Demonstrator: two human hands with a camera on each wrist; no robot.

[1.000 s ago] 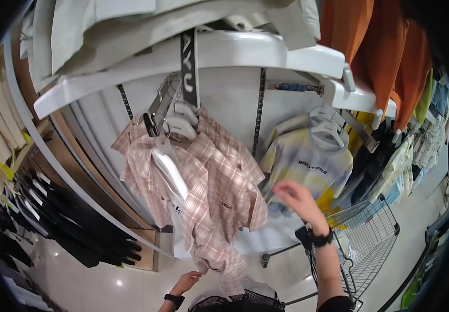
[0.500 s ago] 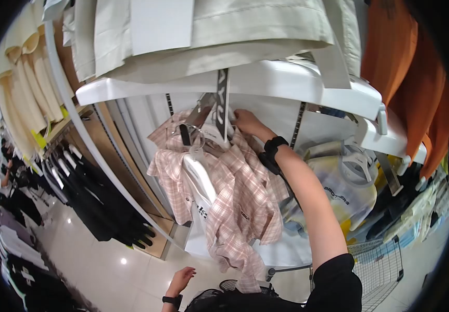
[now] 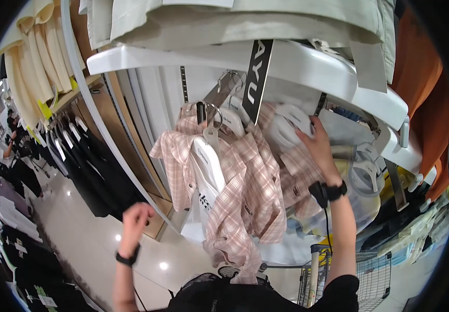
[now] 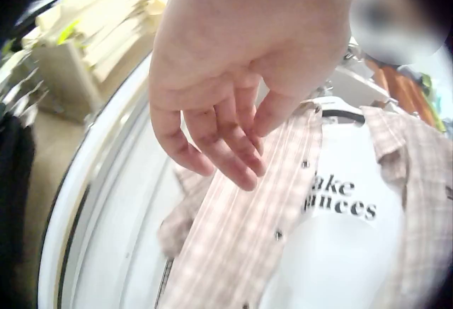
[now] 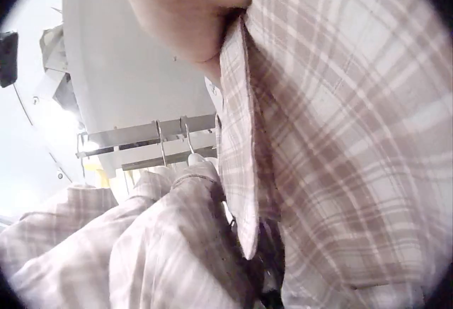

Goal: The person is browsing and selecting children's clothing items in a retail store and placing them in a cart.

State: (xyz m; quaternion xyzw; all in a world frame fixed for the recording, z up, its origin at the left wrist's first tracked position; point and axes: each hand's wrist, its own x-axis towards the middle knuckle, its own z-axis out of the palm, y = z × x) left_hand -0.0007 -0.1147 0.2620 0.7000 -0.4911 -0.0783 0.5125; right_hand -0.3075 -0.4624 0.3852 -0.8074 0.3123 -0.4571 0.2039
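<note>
In the head view my right hand (image 3: 322, 156) grips a pink plaid shirt (image 3: 300, 169) near the shoulder end of its white hanger (image 3: 288, 125), right of the other shirts. The right wrist view has this hand (image 5: 191, 12) at the top, against plaid cloth (image 5: 347, 132). My left hand (image 3: 135, 221) is in the air at the lower left, holding nothing; in the left wrist view its fingers hang loosely curled (image 4: 244, 75) in front of a plaid shirt (image 4: 248, 231). That shirt hangs open over a white lettered top (image 4: 340, 217). More plaid shirts (image 3: 261, 182) hang beside it.
A white curved shelf (image 3: 307, 67) with pale garments spans the top, with a black lettered strip (image 3: 258, 78) below it. Black clothes (image 3: 94, 177) hang left, orange ones (image 3: 417, 83) right. A wire cart (image 3: 372, 275) stands lower right.
My right hand has moved from behind the hanging plaid shirts to the right, with a plaid shirt on a hanger now in its grip. My left hand has risen and moved left.
</note>
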